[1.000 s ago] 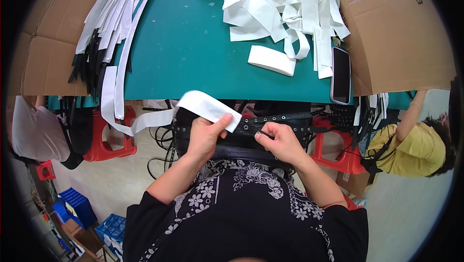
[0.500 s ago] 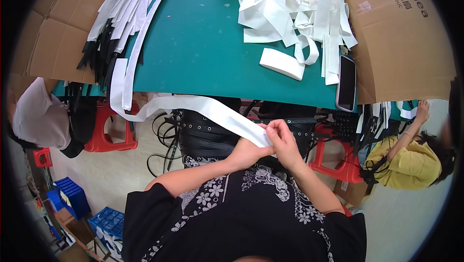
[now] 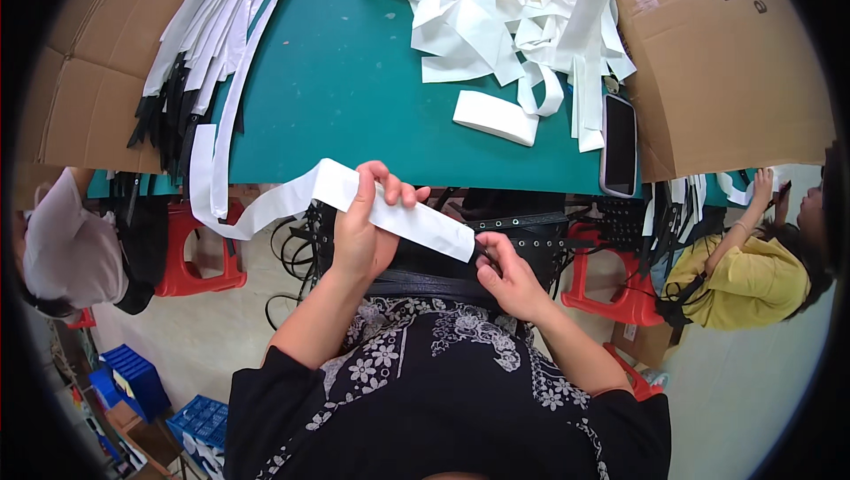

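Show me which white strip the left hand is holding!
It's the long strip sagging in front of the green table and leading up to the left hand. Strips in the left bundle and right heap are untouched.

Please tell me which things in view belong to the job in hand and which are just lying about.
Seemingly part of the job:
White strip in the left hand
Dark piece at its end, pinched by the right hand
Loose white strips on the green table
White-and-black strips at left

Apparently just lying about:
Phone
Blue crates
Brown cardboard at right
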Motion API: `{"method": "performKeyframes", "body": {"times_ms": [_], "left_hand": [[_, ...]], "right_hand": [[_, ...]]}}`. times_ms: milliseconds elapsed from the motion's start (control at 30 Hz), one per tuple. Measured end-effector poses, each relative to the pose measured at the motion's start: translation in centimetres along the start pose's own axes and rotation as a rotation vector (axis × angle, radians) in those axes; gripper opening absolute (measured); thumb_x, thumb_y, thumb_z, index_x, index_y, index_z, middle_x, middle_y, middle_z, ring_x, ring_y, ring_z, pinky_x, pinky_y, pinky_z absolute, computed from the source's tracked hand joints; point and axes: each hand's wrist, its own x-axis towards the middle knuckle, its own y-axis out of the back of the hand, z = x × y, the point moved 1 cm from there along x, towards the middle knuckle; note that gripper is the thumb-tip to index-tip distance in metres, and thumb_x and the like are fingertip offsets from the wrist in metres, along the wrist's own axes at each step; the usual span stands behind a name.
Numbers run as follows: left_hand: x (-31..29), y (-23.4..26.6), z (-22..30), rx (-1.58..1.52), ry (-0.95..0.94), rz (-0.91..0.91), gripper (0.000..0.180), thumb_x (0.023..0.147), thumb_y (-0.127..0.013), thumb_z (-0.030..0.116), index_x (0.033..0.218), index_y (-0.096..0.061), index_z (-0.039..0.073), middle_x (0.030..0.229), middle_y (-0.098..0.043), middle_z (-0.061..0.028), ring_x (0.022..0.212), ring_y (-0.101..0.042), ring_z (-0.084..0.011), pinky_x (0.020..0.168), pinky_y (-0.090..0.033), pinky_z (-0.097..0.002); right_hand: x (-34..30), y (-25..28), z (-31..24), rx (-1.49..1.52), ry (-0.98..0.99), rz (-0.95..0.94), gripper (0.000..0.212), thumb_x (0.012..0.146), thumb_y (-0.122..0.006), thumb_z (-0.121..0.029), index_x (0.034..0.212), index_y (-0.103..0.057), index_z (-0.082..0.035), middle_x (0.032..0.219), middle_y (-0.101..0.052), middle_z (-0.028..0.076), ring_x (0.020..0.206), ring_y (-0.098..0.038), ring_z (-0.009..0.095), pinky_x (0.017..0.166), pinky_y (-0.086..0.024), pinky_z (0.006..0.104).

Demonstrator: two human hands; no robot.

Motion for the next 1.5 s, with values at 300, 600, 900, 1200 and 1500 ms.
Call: {"method": "performKeyframes", "body": {"times_ms": [300, 600, 900, 1200, 1500], "left_hand": [[0.6, -1.5, -1.2, -0.158, -0.006, -0.128, 0.028, 0.088, -0.045, 0.027, 0.111, -0.043, 0.01, 0.07, -0.035, 0.0007, 0.065, -0.036, -0.0121, 0.071, -0.034, -0.0319], [0.3, -1.7, -3.2, -0.035, 0.107, -0.13, 0.027, 0.086, -0.05, 0.023, 0.106, -0.044, 0.006, 0.071, -0.039, -0.0011, 0.066, -0.04, -0.015, 0.071, -0.036, -0.0321], [12.0, 2.8, 14.8, -0.182, 0.047, 0.458, 0.022, 0.088, -0.041, 0.016, 0.098, -0.046, -0.003, 0.1, -0.053, -0.0179, 0.097, -0.053, -0.0309, 0.09, -0.04, -0.0467], [41.6, -5.0, 33.8, 0.879, -0.095, 0.399, 0.055, 0.085, -0.048, 0.045, 0.118, -0.045, 0.001, 0.113, -0.05, -0.0158, 0.098, -0.05, -0.025, 0.086, -0.042, -0.0388], [27.0, 3.3, 22.3, 1.79, -0.648, 0.52, 0.053, 0.078, -0.059, 0.044, 0.102, -0.051, -0.003, 0.092, -0.058, -0.0183, 0.085, -0.058, -0.0265, 0.07, -0.047, -0.0351]], "right_hand": [[1.6, -0.5, -2.3, -0.201, 0.323, 0.172, 0.074, 0.085, -0.029, -0.061, 0.125, -0.027, 0.0, 0.103, -0.047, 0.014, 0.092, -0.048, 0.021, 0.084, -0.037, 0.0315], [1.7, 1.8, -3.5, 0.407, -0.127, 0.167, 0.017, 0.086, -0.051, -0.021, 0.089, -0.055, -0.005, 0.069, -0.053, 0.0, 0.051, -0.036, 0.003, 0.045, -0.024, 0.0164], [-8.5, 11.1, 5.0, 0.821, -0.083, 0.675, 0.012, 0.082, -0.043, -0.018, 0.081, -0.051, -0.01, 0.063, -0.043, -0.005, 0.05, -0.035, 0.003, 0.046, -0.027, 0.0171], [1.7, 6.3, -3.0, 0.597, 0.001, 0.117, 0.012, 0.091, -0.043, -0.019, 0.095, -0.045, -0.008, 0.074, -0.042, -0.001, 0.061, -0.037, 0.006, 0.051, -0.031, 0.0199], [12.4, 1.7, -6.8, 0.513, -0.021, 0.168, 0.019, 0.089, -0.045, -0.017, 0.096, -0.045, 0.0, 0.074, -0.045, 0.003, 0.062, -0.042, 0.008, 0.052, -0.038, 0.0246]]}}
